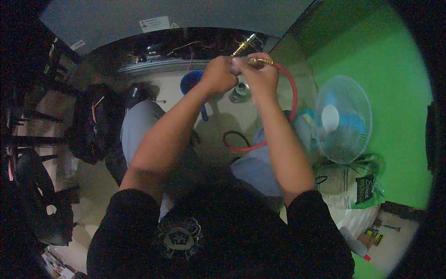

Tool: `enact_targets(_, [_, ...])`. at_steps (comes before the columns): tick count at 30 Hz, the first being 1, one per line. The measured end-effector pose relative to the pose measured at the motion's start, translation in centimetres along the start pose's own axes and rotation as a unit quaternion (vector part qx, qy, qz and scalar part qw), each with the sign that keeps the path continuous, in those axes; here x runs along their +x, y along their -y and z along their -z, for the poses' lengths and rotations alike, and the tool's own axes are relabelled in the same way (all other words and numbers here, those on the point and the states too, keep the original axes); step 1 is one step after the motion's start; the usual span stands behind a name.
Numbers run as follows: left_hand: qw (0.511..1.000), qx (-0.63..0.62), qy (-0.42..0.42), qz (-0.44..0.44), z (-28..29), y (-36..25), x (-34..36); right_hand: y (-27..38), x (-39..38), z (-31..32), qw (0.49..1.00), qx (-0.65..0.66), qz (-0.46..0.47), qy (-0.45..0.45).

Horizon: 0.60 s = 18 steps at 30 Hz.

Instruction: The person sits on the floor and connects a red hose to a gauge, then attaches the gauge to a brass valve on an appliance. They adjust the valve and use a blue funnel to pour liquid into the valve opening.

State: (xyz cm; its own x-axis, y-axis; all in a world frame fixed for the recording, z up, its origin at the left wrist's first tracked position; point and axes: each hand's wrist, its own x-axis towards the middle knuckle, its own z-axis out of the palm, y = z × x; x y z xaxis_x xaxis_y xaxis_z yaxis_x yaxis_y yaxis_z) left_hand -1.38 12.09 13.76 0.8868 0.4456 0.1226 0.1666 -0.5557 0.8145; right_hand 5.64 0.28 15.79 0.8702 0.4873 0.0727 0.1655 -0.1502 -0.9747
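My left hand (218, 75) is closed around a small fitting, mostly hidden by its fingers, with a brass-and-silver stem (243, 45) sticking up beyond it. Touching it, my right hand (262, 79) grips a brass hose fitting (264, 62) joined to a red hose (290, 80), its thumb reaching toward the left fingers. The hose loops down by my right leg. Below my hands a metal can (240, 93) stands on the tiled floor, and a blue object with a handle (188, 81) lies partly behind my left forearm.
A grey appliance (102, 25) with an open dark base and loose wires spans the front. A fan (346, 121) stands by the green wall on the right, a plastic bag (367, 186) below it. A black bag (90, 130) and dark furniture (35, 137) are on the left.
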Motion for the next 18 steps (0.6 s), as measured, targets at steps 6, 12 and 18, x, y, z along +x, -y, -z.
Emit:
enact_targets(6, [0.996,-0.049,0.077,-0.008,1.7,0.9,1.3,0.8,0.3,0.3,0.966,0.225,0.100,0.082])
enact_targets(12, [0.998,0.006,0.053,-0.025,1.5,1.4,1.4,0.9,-0.2,-1.8,0.937,0.334,0.091,0.051])
enact_targets(18, [0.999,0.013,0.041,-0.012,0.5,2.3,1.8,0.0,0.7,-1.8,0.999,0.008,0.024,0.023])
